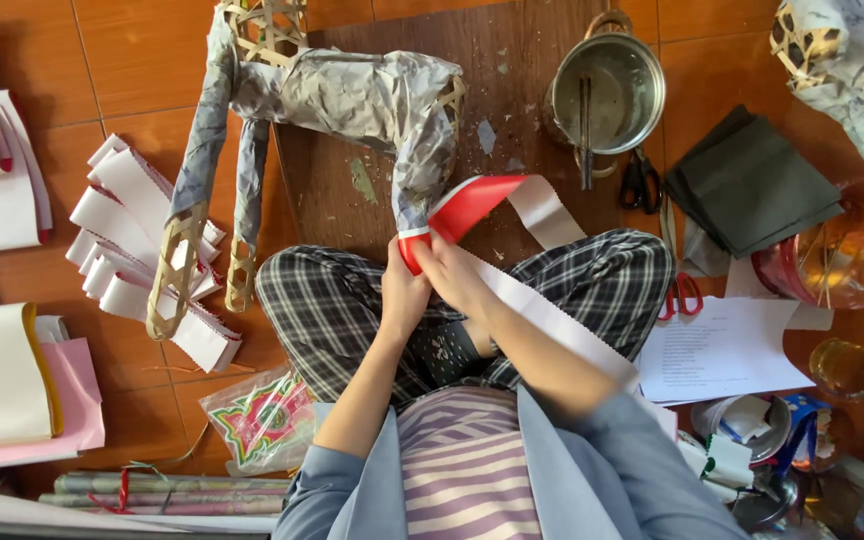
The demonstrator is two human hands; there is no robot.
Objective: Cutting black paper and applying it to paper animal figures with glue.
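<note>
Both hands, left hand (pixel 404 292) and right hand (pixel 455 275), were pinched on a red-and-white paper strip (pixel 492 200) against the paper-covered bamboo frame (pixel 352 95).

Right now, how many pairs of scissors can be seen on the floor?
2. Black scissors lie just right of the metal pot. Red scissors lie by the person's knee, beside the white sheet. More may be hidden under the papers.
</note>
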